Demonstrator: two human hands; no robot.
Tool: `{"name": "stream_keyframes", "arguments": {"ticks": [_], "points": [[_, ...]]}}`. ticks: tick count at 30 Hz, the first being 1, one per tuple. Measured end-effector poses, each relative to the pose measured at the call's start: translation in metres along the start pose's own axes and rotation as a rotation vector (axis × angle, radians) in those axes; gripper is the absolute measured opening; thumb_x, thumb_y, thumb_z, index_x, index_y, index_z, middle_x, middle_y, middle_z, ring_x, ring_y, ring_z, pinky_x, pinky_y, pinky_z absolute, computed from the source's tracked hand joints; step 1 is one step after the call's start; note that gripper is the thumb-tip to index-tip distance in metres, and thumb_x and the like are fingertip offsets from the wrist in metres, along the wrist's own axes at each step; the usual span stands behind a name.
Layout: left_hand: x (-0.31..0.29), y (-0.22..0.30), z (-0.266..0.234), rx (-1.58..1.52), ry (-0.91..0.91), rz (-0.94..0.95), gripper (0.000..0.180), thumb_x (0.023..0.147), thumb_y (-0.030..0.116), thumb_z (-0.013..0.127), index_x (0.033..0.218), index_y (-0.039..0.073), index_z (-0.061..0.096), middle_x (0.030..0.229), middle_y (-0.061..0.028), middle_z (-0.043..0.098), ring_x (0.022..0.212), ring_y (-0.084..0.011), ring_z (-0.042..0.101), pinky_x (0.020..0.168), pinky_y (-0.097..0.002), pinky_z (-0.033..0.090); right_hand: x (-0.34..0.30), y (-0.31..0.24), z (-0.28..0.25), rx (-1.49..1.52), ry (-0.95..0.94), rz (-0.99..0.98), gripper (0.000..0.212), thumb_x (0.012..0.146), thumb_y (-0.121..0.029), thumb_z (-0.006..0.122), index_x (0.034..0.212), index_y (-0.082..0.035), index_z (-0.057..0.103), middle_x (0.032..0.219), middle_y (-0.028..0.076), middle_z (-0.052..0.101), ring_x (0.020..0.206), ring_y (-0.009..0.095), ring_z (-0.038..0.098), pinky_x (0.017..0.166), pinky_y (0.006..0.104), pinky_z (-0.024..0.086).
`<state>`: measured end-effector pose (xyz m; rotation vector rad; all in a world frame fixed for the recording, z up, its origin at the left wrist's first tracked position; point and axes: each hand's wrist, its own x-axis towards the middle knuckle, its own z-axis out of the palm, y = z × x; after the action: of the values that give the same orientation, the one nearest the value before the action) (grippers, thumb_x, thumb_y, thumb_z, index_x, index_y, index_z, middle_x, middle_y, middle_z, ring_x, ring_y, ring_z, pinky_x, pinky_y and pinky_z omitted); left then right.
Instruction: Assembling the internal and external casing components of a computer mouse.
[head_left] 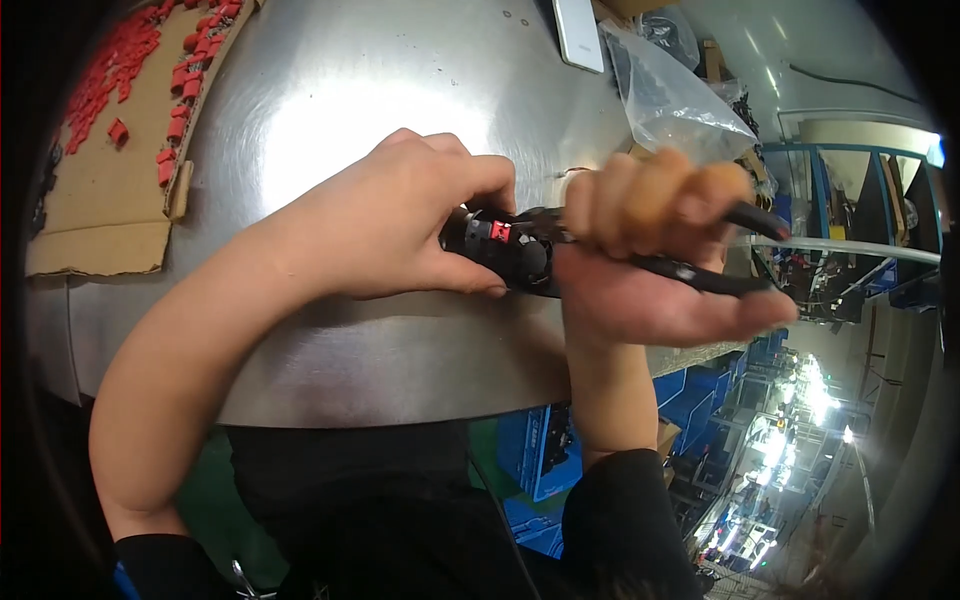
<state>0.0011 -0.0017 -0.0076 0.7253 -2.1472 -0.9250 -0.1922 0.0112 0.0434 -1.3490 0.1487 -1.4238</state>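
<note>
Closed around a small dark round part (530,262) is my left hand (415,210), its thumb on the near side and fingers on the far side. A little red piece (500,231) sits in that black part. My right hand (650,270) grips pliers (715,280) with black handles, which stick out to the right past the fingers. The pliers' jaws reach left to the black part, beside the red piece; exactly what they bite on is too small to tell. Both hands are just above the metal table (350,370), and the right fingers are somewhat blurred.
A cardboard tray (100,245) with many small red pieces (105,75) lies at the far left. At the back stand a white phone (580,35) and a clear plastic bag (675,95). Blue crates (520,450) sit below the table's near edge; shelving (850,170) is at right.
</note>
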Motion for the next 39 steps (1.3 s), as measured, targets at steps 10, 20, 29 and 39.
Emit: {"name": "stream_keyframes", "arguments": {"ticks": [10, 20, 29, 39], "points": [[-0.001, 0.0, 0.0, 0.004, -0.007, 0.001, 0.044, 0.075, 0.031, 0.088, 0.103, 0.004, 0.066, 0.092, -0.0169, 0.07, 0.087, -0.0335, 0.07, 0.082, -0.0428, 0.056, -0.006, 0.004, -0.001, -0.079, 0.013, 0.116, 0.081, 0.085, -0.09, 0.051, 0.101, -0.011, 0.051, 0.069, 0.0, 0.039, 0.057, 0.011, 0.032, 0.053, 0.0293, 0.028], [-0.001, 0.0, 0.0, 0.019, 0.031, 0.023, 0.045, 0.073, 0.029, 0.089, 0.102, 0.005, 0.066, 0.089, -0.0164, 0.07, 0.089, -0.0358, 0.069, 0.083, -0.0434, 0.056, -0.007, 0.01, 0.005, -0.139, 0.025, 0.133, 0.086, 0.081, -0.093, 0.051, 0.098, -0.009, 0.049, 0.067, 0.0, 0.038, 0.057, 0.01, 0.031, 0.053, 0.0284, 0.027], [-0.001, 0.004, -0.001, 0.089, 0.056, 0.043, 0.045, 0.072, 0.028, 0.089, 0.102, 0.005, 0.065, 0.09, -0.0163, 0.069, 0.092, -0.0362, 0.067, 0.083, -0.0449, 0.055, -0.011, 0.009, 0.01, -0.185, 0.037, 0.117, 0.089, 0.079, -0.094, 0.051, 0.1, -0.008, 0.049, 0.068, 0.002, 0.039, 0.059, 0.012, 0.034, 0.057, 0.03, 0.03], [0.0, 0.008, 0.0, 0.064, -0.03, -0.023, 0.048, 0.073, 0.031, 0.09, 0.107, 0.007, 0.065, 0.096, -0.0118, 0.07, 0.098, -0.0309, 0.066, 0.091, -0.0419, 0.051, 0.012, -0.011, -0.059, -1.383, 0.204, 0.456, 0.078, 0.089, -0.052, 0.072, 0.142, 0.004, 0.055, 0.1, 0.012, 0.067, 0.075, 0.019, 0.06, 0.067, 0.0308, 0.047]]}}
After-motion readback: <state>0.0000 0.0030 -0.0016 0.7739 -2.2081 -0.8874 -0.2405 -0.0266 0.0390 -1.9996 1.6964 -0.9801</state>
